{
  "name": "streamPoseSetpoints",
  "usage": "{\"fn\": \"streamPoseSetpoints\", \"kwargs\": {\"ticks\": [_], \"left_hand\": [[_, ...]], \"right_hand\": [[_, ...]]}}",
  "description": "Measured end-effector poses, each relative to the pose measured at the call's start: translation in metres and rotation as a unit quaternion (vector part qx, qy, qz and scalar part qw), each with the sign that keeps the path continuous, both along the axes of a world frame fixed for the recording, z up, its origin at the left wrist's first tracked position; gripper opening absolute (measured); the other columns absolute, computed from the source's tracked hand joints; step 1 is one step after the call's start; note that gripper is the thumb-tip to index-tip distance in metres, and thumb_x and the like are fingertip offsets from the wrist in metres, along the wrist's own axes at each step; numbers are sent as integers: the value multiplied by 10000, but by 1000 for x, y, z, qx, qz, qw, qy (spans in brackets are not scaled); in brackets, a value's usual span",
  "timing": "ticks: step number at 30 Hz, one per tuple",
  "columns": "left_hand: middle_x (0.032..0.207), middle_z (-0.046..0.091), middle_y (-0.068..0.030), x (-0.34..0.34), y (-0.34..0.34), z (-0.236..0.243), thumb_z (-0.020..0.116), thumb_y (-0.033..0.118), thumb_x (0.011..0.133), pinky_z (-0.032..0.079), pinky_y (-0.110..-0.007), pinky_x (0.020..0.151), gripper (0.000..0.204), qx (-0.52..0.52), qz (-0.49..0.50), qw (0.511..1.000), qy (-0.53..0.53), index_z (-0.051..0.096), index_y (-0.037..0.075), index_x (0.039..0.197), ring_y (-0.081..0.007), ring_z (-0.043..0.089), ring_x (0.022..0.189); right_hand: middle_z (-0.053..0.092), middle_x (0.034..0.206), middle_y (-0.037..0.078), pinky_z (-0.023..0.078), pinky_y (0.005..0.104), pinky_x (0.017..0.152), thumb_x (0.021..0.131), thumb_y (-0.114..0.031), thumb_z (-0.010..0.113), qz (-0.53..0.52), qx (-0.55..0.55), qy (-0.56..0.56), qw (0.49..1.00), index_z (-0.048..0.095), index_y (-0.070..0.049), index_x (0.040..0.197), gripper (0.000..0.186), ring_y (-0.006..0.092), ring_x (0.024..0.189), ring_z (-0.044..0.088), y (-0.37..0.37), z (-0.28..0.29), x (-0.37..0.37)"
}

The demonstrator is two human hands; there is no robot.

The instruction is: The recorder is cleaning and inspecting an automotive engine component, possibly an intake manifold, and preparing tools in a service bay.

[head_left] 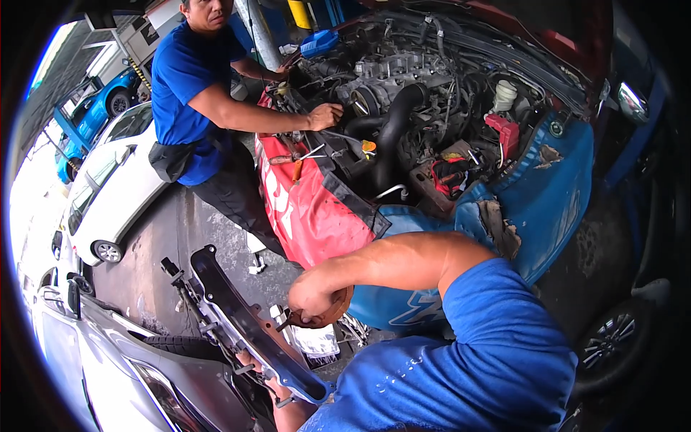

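Note:
My left hand (pixel 279 391) comes up from the lower edge and grips a long, dark, trough-shaped engine part (pixel 237 306), which looks like a valve cover. It is held tilted, with bolt holes along its rim and thin metal pieces along its left side. My right arm reaches across to the left, and my right hand (pixel 311 294) is closed beside the part's right edge. A short dark rod shows below its fingers; what they hold is mostly hidden. Behind the hand is a brown, rounded object (pixel 332 308), partly covered.
Ahead is an open engine bay (pixel 403 79) with red (pixel 302 216) and blue (pixel 554 194) covers over its edges. A co-worker (pixel 194 86) in blue leans over it, one hand (pixel 325 117) on the engine. Hand tools (pixel 299 160) lie on the front edge. Parked cars (pixel 108 194) stand left.

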State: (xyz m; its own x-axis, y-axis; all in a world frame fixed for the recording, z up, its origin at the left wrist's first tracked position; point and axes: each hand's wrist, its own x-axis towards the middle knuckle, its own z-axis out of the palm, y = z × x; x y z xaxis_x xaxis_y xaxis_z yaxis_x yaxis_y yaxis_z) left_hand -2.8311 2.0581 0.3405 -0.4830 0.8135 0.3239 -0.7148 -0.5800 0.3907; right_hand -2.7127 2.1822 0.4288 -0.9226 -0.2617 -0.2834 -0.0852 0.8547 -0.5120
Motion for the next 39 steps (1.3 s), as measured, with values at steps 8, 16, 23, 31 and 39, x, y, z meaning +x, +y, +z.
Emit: {"fn": "streamPoseSetpoints", "kwargs": {"ticks": [8,16,23,31,39], "left_hand": [[1268,558,-164,8,14,-4,742,391,784,521,-364,931,668,-10,-39,999,-9,520,50,1314,-248,617,1082],[1263,561,-163,29,26,-8,743,394,783,524,-364,926,671,-5,-90,995,-28,520,50,1314,-248,618,1078],[1258,565,-162,53,44,-12,744,396,782,526,-364,921,673,-6,-145,988,-46,519,49,1314,-248,620,1073],[1253,569,-161,38,37,-6,745,398,781,528,-364,916,676,-9,-124,992,-37,519,49,1314,-248,622,1069],[1248,573,-160,-16,-18,14,747,400,779,530,-363,911,680,10,20,1000,-10,519,48,1314,-248,624,1064]], "right_hand": [[674,1003,243,478,448,834,958,-348,554,-53,-94,8,994,650,36,1044,405,389,952,635,35,-15,2],[691,843,68,520,355,672,948,-258,470,-454,-659,68,595,687,-48,988,305,188,728,656,46,-108,2],[645,1106,151,469,358,922,884,-145,617,-481,-322,186,794,557,-5,1191,342,244,1070,614,-20,-123,-14],[643,1118,62,436,318,969,922,-99,555,-315,-698,156,624,625,-46,1172,265,166,1085,578,-63,-90,-28],[616,917,-22,433,275,810,1004,-230,557,-370,-643,222,633,670,-67,1026,199,83,869,531,-54,-100,-15]]}}
